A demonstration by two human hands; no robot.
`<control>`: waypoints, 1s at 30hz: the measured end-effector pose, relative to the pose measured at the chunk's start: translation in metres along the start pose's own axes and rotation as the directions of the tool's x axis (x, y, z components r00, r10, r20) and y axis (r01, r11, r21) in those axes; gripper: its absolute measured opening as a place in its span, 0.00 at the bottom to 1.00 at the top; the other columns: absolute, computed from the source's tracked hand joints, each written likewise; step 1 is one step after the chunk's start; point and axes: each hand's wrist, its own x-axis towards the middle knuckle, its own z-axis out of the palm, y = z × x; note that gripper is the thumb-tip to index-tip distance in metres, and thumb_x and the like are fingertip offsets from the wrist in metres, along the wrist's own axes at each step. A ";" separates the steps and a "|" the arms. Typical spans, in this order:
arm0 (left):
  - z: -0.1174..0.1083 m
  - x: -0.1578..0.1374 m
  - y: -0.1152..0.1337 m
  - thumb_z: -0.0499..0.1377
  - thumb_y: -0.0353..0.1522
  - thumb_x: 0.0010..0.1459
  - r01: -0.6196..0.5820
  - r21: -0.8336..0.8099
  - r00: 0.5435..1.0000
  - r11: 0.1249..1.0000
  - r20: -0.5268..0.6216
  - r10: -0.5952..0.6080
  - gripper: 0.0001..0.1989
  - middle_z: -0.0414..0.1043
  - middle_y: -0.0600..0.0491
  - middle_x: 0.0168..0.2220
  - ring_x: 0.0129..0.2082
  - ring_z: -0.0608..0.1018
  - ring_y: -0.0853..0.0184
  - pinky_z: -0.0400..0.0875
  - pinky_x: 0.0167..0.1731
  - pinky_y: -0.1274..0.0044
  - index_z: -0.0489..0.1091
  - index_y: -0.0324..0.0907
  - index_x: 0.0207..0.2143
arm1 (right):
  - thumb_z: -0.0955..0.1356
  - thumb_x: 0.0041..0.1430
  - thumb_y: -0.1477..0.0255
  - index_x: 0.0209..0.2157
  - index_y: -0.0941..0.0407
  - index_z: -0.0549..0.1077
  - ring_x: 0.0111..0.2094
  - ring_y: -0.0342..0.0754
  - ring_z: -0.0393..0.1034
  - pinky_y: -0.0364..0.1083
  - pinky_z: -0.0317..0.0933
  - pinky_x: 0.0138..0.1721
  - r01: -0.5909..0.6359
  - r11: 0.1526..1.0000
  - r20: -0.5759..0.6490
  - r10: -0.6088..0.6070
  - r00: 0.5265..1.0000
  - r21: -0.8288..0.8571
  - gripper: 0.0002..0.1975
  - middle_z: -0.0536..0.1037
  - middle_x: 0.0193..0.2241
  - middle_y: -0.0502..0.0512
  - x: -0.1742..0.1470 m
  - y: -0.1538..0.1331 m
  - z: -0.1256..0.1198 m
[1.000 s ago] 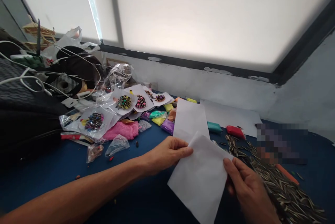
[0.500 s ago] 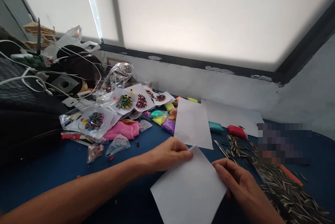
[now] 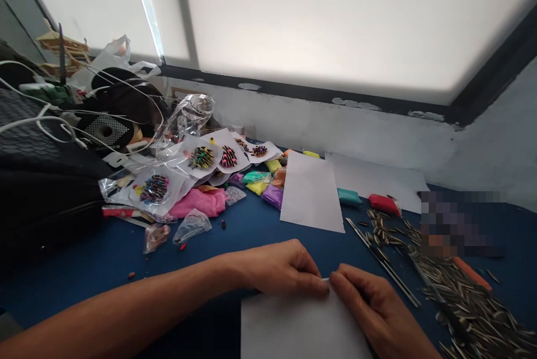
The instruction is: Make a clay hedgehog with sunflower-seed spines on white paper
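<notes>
A white sheet of paper (image 3: 302, 328) is held low at the bottom of the view, its lower part cut off by the frame. My left hand (image 3: 285, 269) pinches its top edge, thumb on the near face. Close beside it, my right hand (image 3: 373, 306) grips the same edge near the right corner, the fingertips of both hands almost meeting. Beyond them another white sheet (image 3: 311, 191) lies flat on the blue table (image 3: 247, 239). To the right of my right hand are thin metal tools (image 3: 388, 267) and a spread of striped sunflower seeds (image 3: 474, 303).
At the left, seed-covered paper pieces (image 3: 154, 188) lie by a pink cloth (image 3: 199, 202) and clear plastic bags (image 3: 192, 227). Coloured clay packets, including a purple one (image 3: 273, 197), a teal one (image 3: 349, 197) and a red one (image 3: 385, 204), rest around the sheet. A black bag (image 3: 46, 202) stands far left.
Both hands have come closer together along the top edge of the paper. The held sheet has turned from a diamond angle to nearly square and moved lower.
</notes>
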 end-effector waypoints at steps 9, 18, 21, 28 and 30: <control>-0.030 -0.001 -0.009 0.62 0.44 0.54 -0.022 -0.179 0.995 0.984 -0.097 0.005 0.17 0.72 0.54 0.24 0.23 0.72 0.71 0.65 0.24 0.80 0.75 0.37 0.30 | 0.64 0.51 0.43 0.20 0.54 0.65 0.19 0.42 0.55 0.42 0.50 0.18 -0.128 0.986 -0.250 0.152 0.956 0.109 0.27 0.62 0.18 0.47 0.011 0.018 -0.034; -0.039 0.000 -0.007 0.68 0.46 0.45 -0.154 -0.341 0.913 0.927 -0.408 0.002 0.22 0.71 0.54 0.23 0.22 0.74 0.71 0.69 0.23 0.80 0.68 0.36 0.26 | 0.67 0.50 0.47 0.18 0.54 0.67 0.21 0.44 0.58 0.43 0.55 0.21 -0.071 0.988 -0.276 0.107 0.955 0.137 0.24 0.67 0.18 0.49 0.012 0.013 -0.035; -0.043 0.002 -0.009 0.69 0.44 0.44 -0.214 -0.346 0.865 0.914 -0.501 0.012 0.21 0.69 0.56 0.22 0.21 0.71 0.74 0.64 0.21 0.82 0.68 0.36 0.25 | 0.69 0.49 0.49 0.19 0.54 0.68 0.19 0.42 0.54 0.42 0.51 0.20 -0.097 0.988 -0.151 0.114 0.982 0.118 0.23 0.62 0.16 0.46 0.013 0.016 -0.032; -0.034 -0.003 -0.008 0.66 0.44 0.48 -0.160 -0.216 0.964 0.963 -0.244 0.106 0.19 0.69 0.55 0.24 0.23 0.69 0.74 0.61 0.22 0.81 0.73 0.36 0.29 | 0.65 0.54 0.48 0.27 0.54 0.75 0.24 0.43 0.57 0.40 0.53 0.23 -0.048 0.998 0.116 0.042 0.992 0.051 0.23 0.67 0.23 0.49 0.003 0.003 -0.024; -0.026 -0.002 -0.007 0.66 0.44 0.50 -0.146 -0.183 0.979 0.972 -0.171 0.115 0.18 0.71 0.54 0.26 0.23 0.69 0.74 0.61 0.23 0.81 0.74 0.36 0.30 | 0.67 0.52 0.49 0.26 0.54 0.75 0.25 0.44 0.59 0.41 0.56 0.23 -0.057 0.995 0.142 0.044 0.989 0.084 0.21 0.70 0.24 0.50 -0.001 -0.003 -0.015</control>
